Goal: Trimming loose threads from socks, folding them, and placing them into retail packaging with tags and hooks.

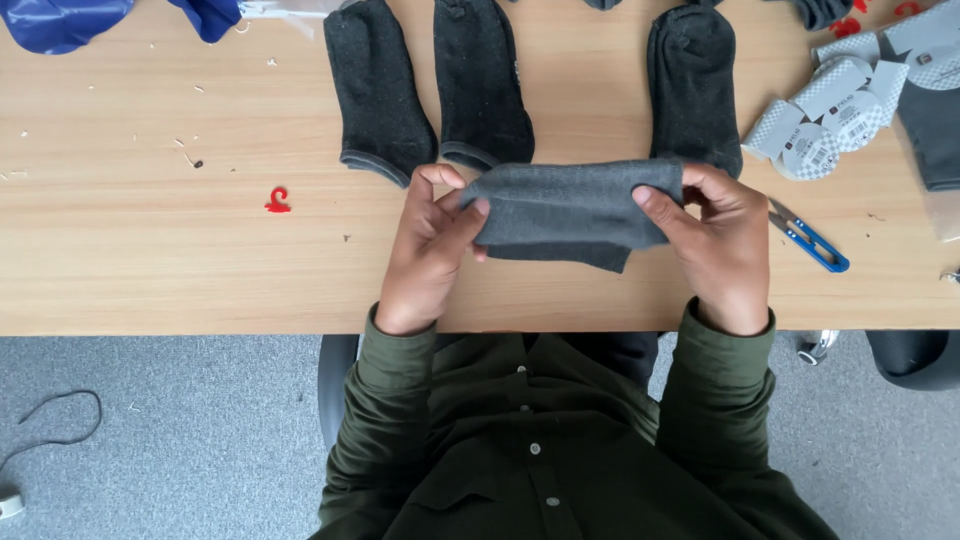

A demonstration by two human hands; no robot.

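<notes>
I hold a dark grey sock (570,210) stretched flat between both hands above the near edge of a light wooden table (150,230). My left hand (428,250) pinches its left end with thumb and fingers. My right hand (715,245) grips its right end, thumb on top. Three more dark grey socks lie side by side beyond it: one at the left (375,90), one in the middle (480,80) and one at the right (693,85).
Blue-handled thread snips (812,240) lie right of my right hand. A pile of white checked paper labels (835,115) sits at the far right. A small red plastic hook (278,201) lies to the left. Blue fabric (60,20) is at the far left corner. Grey carpet below.
</notes>
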